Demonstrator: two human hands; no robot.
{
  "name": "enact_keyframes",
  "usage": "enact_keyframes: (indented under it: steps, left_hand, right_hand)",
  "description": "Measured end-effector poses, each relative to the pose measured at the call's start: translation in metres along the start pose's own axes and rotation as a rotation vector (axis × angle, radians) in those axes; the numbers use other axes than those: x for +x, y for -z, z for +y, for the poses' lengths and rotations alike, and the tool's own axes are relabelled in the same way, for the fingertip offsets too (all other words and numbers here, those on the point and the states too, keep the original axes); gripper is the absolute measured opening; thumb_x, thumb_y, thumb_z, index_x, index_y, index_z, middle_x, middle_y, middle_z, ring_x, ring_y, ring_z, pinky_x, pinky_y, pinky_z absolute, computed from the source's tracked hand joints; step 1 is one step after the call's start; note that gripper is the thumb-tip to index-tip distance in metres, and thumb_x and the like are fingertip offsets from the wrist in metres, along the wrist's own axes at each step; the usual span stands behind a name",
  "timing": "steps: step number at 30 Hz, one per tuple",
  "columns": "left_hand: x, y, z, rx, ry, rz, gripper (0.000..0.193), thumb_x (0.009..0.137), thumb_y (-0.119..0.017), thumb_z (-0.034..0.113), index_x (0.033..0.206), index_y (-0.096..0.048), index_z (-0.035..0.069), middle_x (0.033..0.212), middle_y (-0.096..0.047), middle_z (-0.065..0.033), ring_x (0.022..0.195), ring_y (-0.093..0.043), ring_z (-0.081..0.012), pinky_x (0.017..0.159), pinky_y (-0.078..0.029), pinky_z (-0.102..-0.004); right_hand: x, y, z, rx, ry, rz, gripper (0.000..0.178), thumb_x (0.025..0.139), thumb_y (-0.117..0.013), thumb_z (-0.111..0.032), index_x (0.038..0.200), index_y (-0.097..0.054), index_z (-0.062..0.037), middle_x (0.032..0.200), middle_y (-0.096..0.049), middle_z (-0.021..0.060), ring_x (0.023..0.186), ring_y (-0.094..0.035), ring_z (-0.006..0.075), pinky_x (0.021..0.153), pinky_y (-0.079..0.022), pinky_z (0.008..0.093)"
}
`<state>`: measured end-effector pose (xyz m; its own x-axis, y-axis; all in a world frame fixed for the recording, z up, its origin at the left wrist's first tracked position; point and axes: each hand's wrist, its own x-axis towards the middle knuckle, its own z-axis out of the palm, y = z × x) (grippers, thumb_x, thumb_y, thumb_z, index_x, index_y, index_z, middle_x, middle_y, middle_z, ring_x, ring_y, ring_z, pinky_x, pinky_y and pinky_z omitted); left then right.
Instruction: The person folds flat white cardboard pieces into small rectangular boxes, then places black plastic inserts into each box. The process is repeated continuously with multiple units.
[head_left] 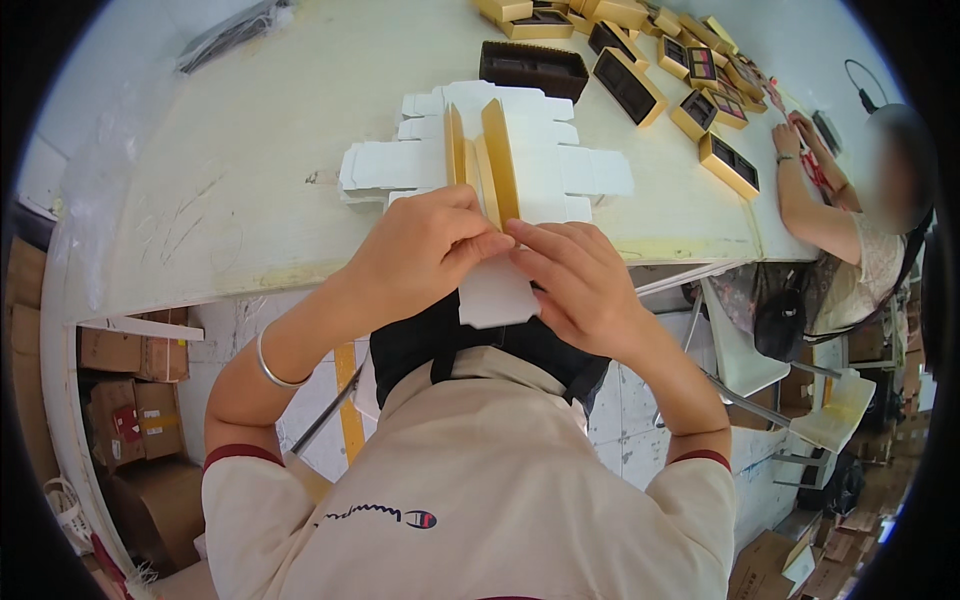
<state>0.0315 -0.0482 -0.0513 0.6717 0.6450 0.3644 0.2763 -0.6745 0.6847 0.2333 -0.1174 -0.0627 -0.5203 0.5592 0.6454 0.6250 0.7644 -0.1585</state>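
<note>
A partly folded gold cardboard box (500, 155) stands with its gold side panels raised, over a stack of flat white carton blanks (595, 172). A white flap (495, 292) of card hangs past the table's front edge, between my hands. At the box's near end my left hand (425, 242) has thumb and forefinger pinched on the card. Opposite it, my right hand (580, 275) grips the same end, its index fingertip on the gold panel's near corner and its lower fingers beside the white flap. Part of the fold is hidden behind my fingers.
Beyond the blanks sits a dark brown tray (533, 70). Several gold boxes with dark inserts (630, 86) spread across the back right of the table (250, 190). A co-worker (850, 215) sits at the right. Brown cartons (130, 425) are stacked under the table at left.
</note>
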Motion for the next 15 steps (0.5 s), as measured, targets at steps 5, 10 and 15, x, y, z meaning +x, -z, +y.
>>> enact_keyframes:
  steps: [5,10,15]
  left_hand:
    - [0.002,0.025,-0.015,-0.416,0.269,-0.274,0.032,0.097,-0.054,0.026,0.098,-0.058,-0.006,0.077,-0.054,-0.0034,0.059,-0.047,-0.0094,0.054,-0.041,-0.0243]
    - [0.003,0.011,0.003,-0.347,0.229,-0.023,0.022,0.095,-0.057,0.022,0.099,-0.047,0.002,0.078,-0.053,-0.0075,0.058,-0.047,-0.0133,0.053,-0.04,-0.0282]
    - [0.006,0.014,0.003,-0.52,0.356,-0.017,0.025,0.092,-0.061,0.016,0.107,-0.045,0.004,0.102,-0.052,-0.0091,0.061,-0.053,-0.0126,0.057,-0.046,-0.0296]
  right_hand:
    - [0.019,-0.021,0.009,0.442,-0.329,0.249,0.033,0.077,-0.068,0.006,0.104,-0.053,-0.0042,0.076,-0.054,0.0059,0.068,-0.054,0.018,0.064,-0.043,0.0304]
    - [0.026,-0.018,0.002,0.683,-0.63,0.205,0.032,0.082,-0.066,0.007,0.106,-0.05,-0.0064,0.083,-0.05,0.0062,0.06,-0.049,0.0144,0.058,-0.042,0.0257]
    - [0.026,-0.02,0.004,0.013,-0.234,0.203,0.026,0.074,-0.069,0.001,0.096,-0.058,-0.0061,0.096,-0.053,0.009,0.071,-0.054,0.0227,0.059,-0.043,0.0327]
